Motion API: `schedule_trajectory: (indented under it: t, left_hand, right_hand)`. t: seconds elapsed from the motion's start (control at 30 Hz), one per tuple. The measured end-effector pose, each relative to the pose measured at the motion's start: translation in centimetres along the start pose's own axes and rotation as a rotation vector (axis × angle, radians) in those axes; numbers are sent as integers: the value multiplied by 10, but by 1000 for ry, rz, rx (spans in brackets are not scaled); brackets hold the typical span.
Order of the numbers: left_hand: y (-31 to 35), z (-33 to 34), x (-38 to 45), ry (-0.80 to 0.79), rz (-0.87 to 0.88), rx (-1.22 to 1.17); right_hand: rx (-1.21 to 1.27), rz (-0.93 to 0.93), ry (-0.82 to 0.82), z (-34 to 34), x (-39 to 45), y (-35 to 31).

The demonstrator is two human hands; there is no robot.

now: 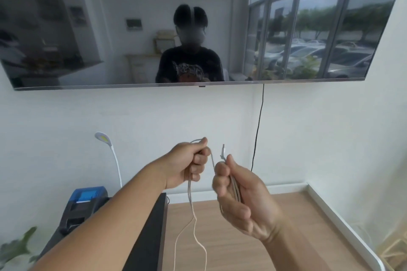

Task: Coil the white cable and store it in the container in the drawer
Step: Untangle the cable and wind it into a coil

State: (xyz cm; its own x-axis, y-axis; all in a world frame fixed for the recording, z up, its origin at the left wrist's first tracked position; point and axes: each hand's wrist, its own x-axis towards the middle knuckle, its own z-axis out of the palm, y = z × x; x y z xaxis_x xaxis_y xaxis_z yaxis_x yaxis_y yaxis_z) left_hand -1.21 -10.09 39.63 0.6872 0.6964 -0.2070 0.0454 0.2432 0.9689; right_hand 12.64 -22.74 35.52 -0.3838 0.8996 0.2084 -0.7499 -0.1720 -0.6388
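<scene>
Below a wall-mounted television [198, 24], over a wooden desk [275, 226] with a blue printer [88, 200] and lamp [103, 138] at its left edge, the left hand [187, 165] and right hand [242, 200] each grip loops of the white cable [191, 204], its tail dangling between them.

No legible text, labels or numbers anywhere.

Bare forearms, no sleeves; left hand [187, 164], right hand [240, 196] ungloved.
</scene>
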Motion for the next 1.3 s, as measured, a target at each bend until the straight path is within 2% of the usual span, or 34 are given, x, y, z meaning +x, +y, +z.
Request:
schedule_trajectory:
  t: [0.17,0.3,0.4,0.53,0.63,0.8,0.93,1.07,1.2,1.3]
  left_hand:
    - [35,25,-2,107,99,278]
    - [28,51,-14,259,318,593]
    - [8,65,-24,372,473,718]
    - [-27,69,-32,401,547,729]
    - [-48,68,-34,398,575,635]
    - [-51,65,-35,427,609,599]
    - [-51,61,-40,389,597,634]
    - [-73,56,-47,315,558,542]
    - [-105,48,-51,179,320,306]
    - [-116,34,-44,134,75,-4]
  right_hand:
    - [-257,-70,124,-11,-1,4]
    - [-246,-188,327,-17,8,-3]
    - [-220,-320,441,-19,15,-13]
    - [-178,-366,491,-14,21,-24]
    - [-202,-384,541,-15,25,-20]
    - [-187,-381,531,-15,33,-10]
    - [-257,-363,498,-12,39,-10]
    - [-135,-431,506,-6,44,-21]
    - [203,-461,418,6,41,-45]
    - [436,-318,196,19,28,-54]
